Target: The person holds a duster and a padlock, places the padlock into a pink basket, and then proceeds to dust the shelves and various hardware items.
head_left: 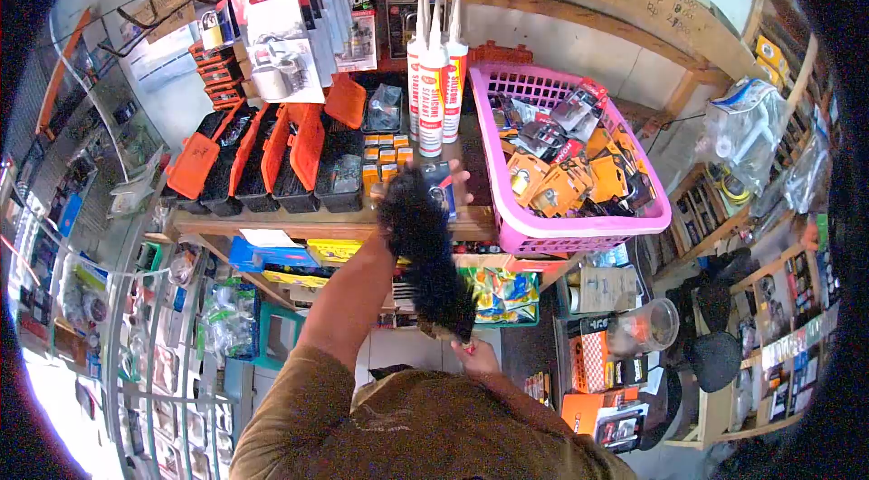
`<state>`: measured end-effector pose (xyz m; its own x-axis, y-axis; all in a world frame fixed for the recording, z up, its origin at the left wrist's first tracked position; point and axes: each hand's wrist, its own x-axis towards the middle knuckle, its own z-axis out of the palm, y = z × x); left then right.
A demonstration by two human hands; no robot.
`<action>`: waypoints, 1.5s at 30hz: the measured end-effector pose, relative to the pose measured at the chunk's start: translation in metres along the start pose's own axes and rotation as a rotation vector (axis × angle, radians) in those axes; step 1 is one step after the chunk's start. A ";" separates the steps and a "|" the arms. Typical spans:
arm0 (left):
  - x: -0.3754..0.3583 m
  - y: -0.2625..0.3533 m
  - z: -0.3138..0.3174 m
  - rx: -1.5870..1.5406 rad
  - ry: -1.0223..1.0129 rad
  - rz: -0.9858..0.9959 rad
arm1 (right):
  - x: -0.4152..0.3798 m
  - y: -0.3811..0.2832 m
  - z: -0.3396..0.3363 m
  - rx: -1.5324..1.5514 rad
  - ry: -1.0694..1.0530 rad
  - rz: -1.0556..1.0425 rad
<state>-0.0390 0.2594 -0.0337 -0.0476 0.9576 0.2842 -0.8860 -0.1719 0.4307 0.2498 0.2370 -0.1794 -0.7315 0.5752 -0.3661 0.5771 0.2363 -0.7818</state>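
Observation:
A fluffy black duster (430, 254) hangs in front of my body and covers much of my left hand. My right hand (475, 355) is closed around the duster's lower end, close to my shirt. Over the shelf edge reaches my left arm, and the fingertips of my left hand (462, 183) show at the right side of a small dark blue packet (441, 185), wrapped around it. Just behind stand white silicone sealant tubes (433, 104). Small orange boxes (387, 154) sit left of the packet.
A pink basket (579, 228) of packaged goods stands at the shelf's right. Black bins with orange lids (294, 149) line the left. Blister packs (285, 36) hang from hooks above. Below are a clear plastic tub (654, 324), a colourful packet pile (502, 294) and glass display shelves (163, 344).

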 end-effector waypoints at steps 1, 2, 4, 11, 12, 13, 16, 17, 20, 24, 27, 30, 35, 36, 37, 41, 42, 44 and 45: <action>0.001 0.001 0.003 0.002 0.001 0.004 | 0.009 0.010 0.006 0.009 0.060 0.019; 0.003 0.002 0.005 -0.112 0.121 -0.015 | 0.016 0.022 0.011 0.018 0.120 0.039; 0.004 0.002 0.012 -0.154 0.276 -0.051 | 0.004 0.008 0.008 0.040 0.176 -0.051; 0.001 0.002 0.014 -0.104 0.321 0.017 | 0.013 0.025 0.004 0.196 0.214 -0.101; 0.000 0.002 0.015 -0.109 0.333 -0.015 | 0.011 0.020 0.002 0.084 0.212 -0.040; -0.001 0.001 0.017 -0.109 0.336 -0.010 | 0.010 0.021 0.005 0.083 0.206 -0.042; -0.004 -0.003 0.016 -0.003 0.055 -0.013 | 0.002 0.017 0.010 0.213 0.106 -0.277; 0.003 -0.006 -0.015 0.039 0.004 0.053 | -0.001 0.008 0.004 0.147 0.096 -0.251; -0.001 -0.002 0.013 -0.026 0.213 0.051 | 0.002 0.001 0.000 0.125 0.120 -0.175; -0.001 0.000 0.013 0.038 0.131 0.033 | 0.006 0.022 0.006 0.017 0.122 -0.162; -0.004 -0.002 0.005 0.033 -0.066 -0.037 | 0.010 0.044 0.017 0.017 0.154 -0.120; -0.001 -0.002 -0.001 -0.026 0.283 0.035 | 0.014 0.052 0.022 0.067 0.282 -0.019; -0.002 0.002 -0.002 0.013 -0.022 -0.024 | -0.003 0.019 0.007 0.022 0.123 -0.109; -0.004 0.000 0.003 0.010 0.019 0.010 | 0.000 0.027 0.011 0.053 0.137 -0.098; -0.005 -0.002 0.014 0.009 0.060 0.043 | -0.006 0.018 0.008 0.053 0.137 -0.091; -0.004 -0.003 0.018 -0.012 0.144 0.045 | -0.006 0.016 0.007 -0.017 0.084 0.023; -0.008 -0.003 0.019 -0.110 0.071 0.001 | -0.007 0.015 0.007 -0.056 0.044 -0.040; -0.002 0.001 -0.001 0.024 -0.005 0.011 | -0.008 0.012 0.001 0.008 0.074 -0.050; -0.004 -0.001 0.006 0.101 0.061 0.060 | -0.009 0.009 -0.001 0.070 0.100 -0.063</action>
<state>-0.0352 0.2540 -0.0305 -0.1299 0.9565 0.2612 -0.8298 -0.2491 0.4993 0.2625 0.2349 -0.1826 -0.7236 0.6369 -0.2660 0.5020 0.2211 -0.8361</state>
